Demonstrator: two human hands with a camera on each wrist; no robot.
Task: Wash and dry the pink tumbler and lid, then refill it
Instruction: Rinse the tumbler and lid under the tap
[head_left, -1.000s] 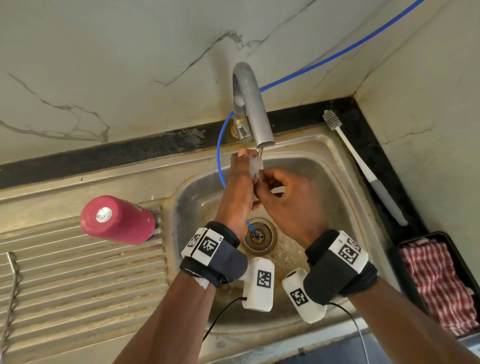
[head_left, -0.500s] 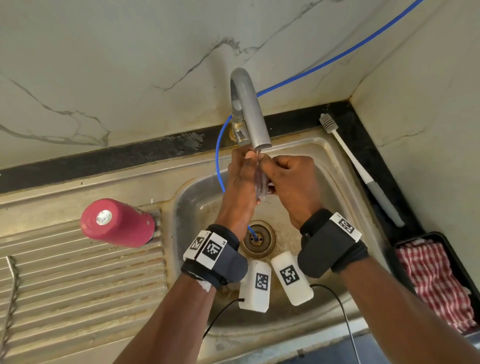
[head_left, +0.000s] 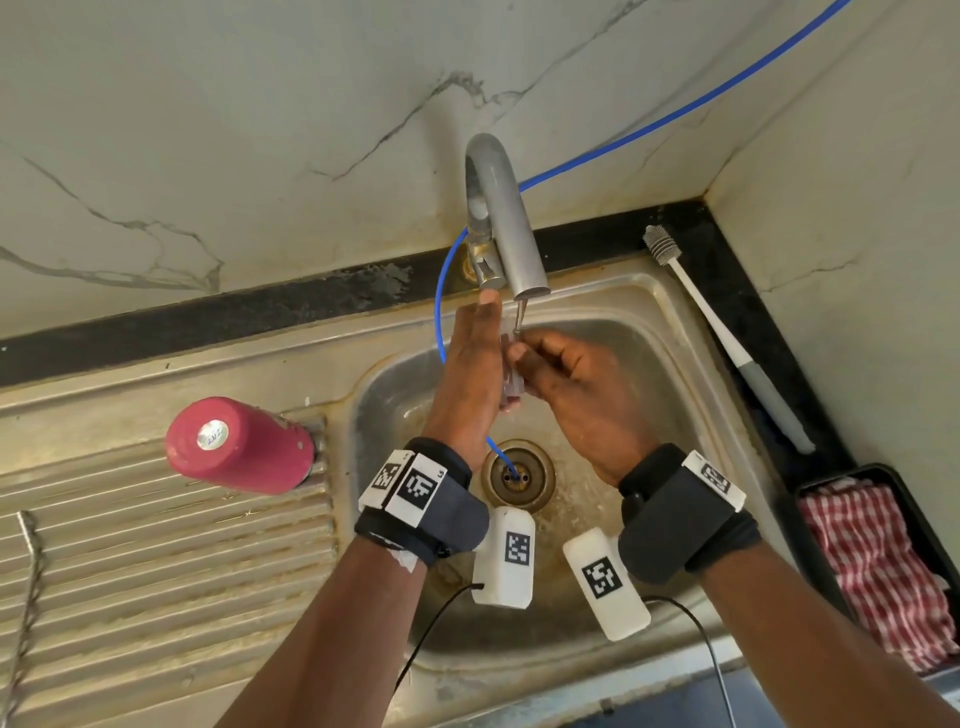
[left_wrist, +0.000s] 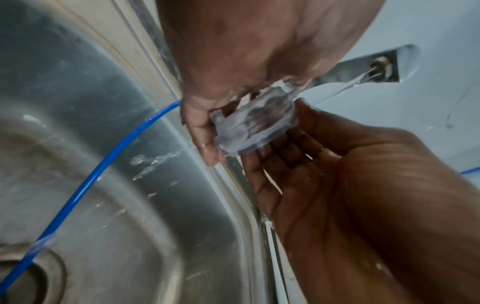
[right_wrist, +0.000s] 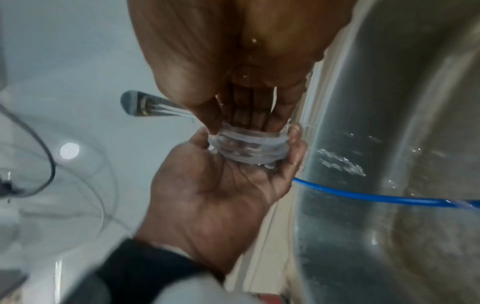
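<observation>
Lid (head_left: 511, 364), clear and threaded, is held under the tap (head_left: 506, 228) stream mid-basin, cupped by the left hand (head_left: 470, 374) and pinched by the right hand (head_left: 576, 395), while the pink tumbler (head_left: 239, 446) lies on the drainboard.

My head camera looks steeply down from above the sink (head_left: 675, 322), facing the back wall, with the tap (head_left: 498, 208) at upper centre and both forearms entering from the bottom edge. My left wrist camera sits very close, low in the basin, looking up along the palm; the blue tube (left_wrist: 85, 185) crosses its left half. My right wrist camera is equally close, also looking up. All three share the clear lid (right_wrist: 250, 147) under the spout.
</observation>
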